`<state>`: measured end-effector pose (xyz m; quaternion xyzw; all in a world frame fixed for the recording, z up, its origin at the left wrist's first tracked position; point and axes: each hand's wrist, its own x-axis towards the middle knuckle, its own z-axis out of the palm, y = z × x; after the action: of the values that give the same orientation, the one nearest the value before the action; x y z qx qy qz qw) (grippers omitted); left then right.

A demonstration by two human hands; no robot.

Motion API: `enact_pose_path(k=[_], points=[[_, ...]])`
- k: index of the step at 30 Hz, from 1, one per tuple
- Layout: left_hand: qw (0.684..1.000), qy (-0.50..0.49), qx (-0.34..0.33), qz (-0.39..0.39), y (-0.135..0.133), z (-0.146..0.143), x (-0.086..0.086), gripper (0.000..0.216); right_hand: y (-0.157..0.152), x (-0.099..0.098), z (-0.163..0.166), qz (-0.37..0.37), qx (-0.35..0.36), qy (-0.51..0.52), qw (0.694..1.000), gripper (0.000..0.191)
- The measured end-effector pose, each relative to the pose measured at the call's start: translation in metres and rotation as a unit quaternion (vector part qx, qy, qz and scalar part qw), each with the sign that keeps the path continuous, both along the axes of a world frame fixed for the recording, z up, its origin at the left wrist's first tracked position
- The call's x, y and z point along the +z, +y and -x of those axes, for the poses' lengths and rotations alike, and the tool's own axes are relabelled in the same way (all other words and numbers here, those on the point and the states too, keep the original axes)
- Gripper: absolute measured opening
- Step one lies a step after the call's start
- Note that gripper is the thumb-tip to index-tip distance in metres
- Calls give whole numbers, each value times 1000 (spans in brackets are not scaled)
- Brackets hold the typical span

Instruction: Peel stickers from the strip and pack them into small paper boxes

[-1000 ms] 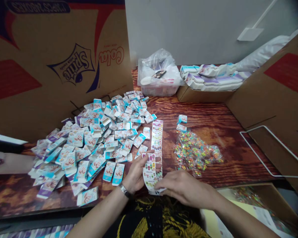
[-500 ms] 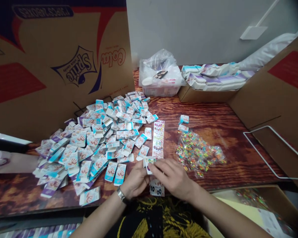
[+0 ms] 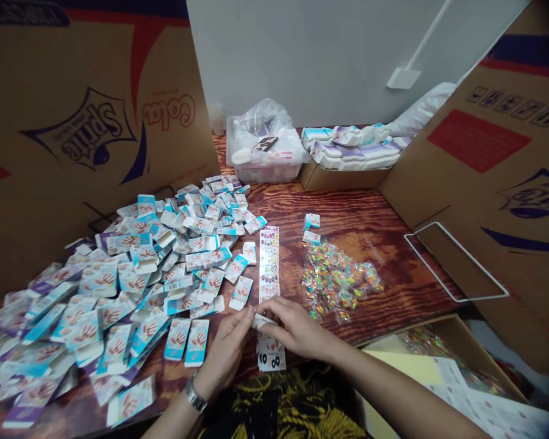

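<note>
My left hand (image 3: pixel 229 342), with a watch at its wrist, pinches one side of a small folded sticker sheet (image 3: pixel 260 321). On the other side, the fingers of my right hand (image 3: pixel 295 326) close round the same sheet and cover part of it. Beyond my hands, a long strip of colourful stickers (image 3: pixel 269 262) lies flat on the table. Below them shows a piece printed with black shapes (image 3: pixel 271 357); whether it joins the strip is hidden. Left of my left hand, two small boxes (image 3: pixel 196 342) with a hand picture lie side by side.
A large pile of small boxes (image 3: pixel 137 268) covers the left. Small clear packets with colourful contents (image 3: pixel 336 280) lie at right, near two more boxes (image 3: pixel 312 228). Large cartons (image 3: pixel 91 73) flank the table. A plastic tub (image 3: pixel 268 171) and a box of flat cartons (image 3: pixel 348 177) stand behind.
The sticker sheet, whose coloured printed face showed before, now appears folded and narrow between my fingers. My view has turned to the right, so everything sits further left.
</note>
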<state>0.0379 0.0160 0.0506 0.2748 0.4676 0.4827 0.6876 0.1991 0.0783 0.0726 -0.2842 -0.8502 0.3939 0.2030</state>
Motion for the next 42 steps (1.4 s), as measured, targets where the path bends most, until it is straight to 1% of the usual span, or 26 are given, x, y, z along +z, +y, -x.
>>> enact_pose_path(k=[2, 3, 4, 7, 8, 10, 12, 14, 16, 18, 20, 21, 23, 25, 28, 30, 32, 35, 38, 39, 41, 42], points=[[999, 38, -10, -23, 0, 1, -1, 32, 1, -2, 2, 9, -56, -10, 998, 27], [998, 57, -11, -29, 0, 2, -2, 34, 1, -5, 3, 6, -70, -21, 997, 27], [997, 73, -9, -33, 1, 2, -3, 36, 0, -8, 3, 0, -73, -32, 997, 25], [995, 96, 3, -37, 1, 2, -9, 39, 0, -19, -5, -32, -37, -62, 997, 14], [994, 106, 8, -38, 1, 2, -11, 41, 0, -24, -11, -42, -42, -74, 995, 15], [990, 138, 10, -39, 0, 1, -14, 43, 7, -33, -27, -62, -102, -109, 987, 21], [983, 177, -2, -44, 0, 0, -16, 43, 22, -42, -44, -93, -186, -152, 966, 21], [976, 209, -31, -55, 2, -3, -17, 40, 47, -49, -58, -132, -225, -205, 943, 19], [969, 227, -60, -77, 4, -9, -16, 36, 77, -54, -64, -148, -226, -258, 927, 19], [965, 229, -78, -97, 5, -13, -16, 33, 107, -58, -63, -147, -231, -282, 919, 19], [963, 230, -84, -111, 4, -15, -18, 31, 127, -61, -56, -145, -235, -299, 913, 20], [962, 233, -83, -112, 3, -14, -19, 31, 133, -63, -52, -144, -234, -307, 911, 21], [963, 238, -79, -102, 0, -9, -23, 32, 133, -65, -45, -142, -217, -319, 912, 22], [967, 232, -69, -81, -4, -2, -27, 33, 125, -64, -41, -137, -178, -319, 921, 22], [977, 198, -49, -55, -9, 7, -29, 35, 120, -55, -48, -128, -122, -306, 935, 25], [981, 187, -39, -46, -9, 11, -27, 36, 128, -46, -57, -123, -105, -298, 941, 30], [979, 199, -33, -43, -7, 14, -24, 37, 140, -37, -64, -117, -80, -293, 945, 33], [969, 244, -20, -44, -4, 19, -21, 39, 157, -30, -64, -100, 6, -288, 952, 28], [944, 324, -14, -60, -4, 27, -26, 37, 167, -33, -54, -82, 94, -291, 949, 15], [930, 359, -14, -73, -4, 30, -29, 35, 169, -36, -51, -76, 112, -294, 946, 15], [890, 441, -11, -115, -3, 36, -37, 31, 173, -44, -46, -68, 132, -306, 940, 26], [863, 485, -8, -140, -2, 39, -40, 30, 175, -48, -45, -67, 134, -314, 938, 30]])
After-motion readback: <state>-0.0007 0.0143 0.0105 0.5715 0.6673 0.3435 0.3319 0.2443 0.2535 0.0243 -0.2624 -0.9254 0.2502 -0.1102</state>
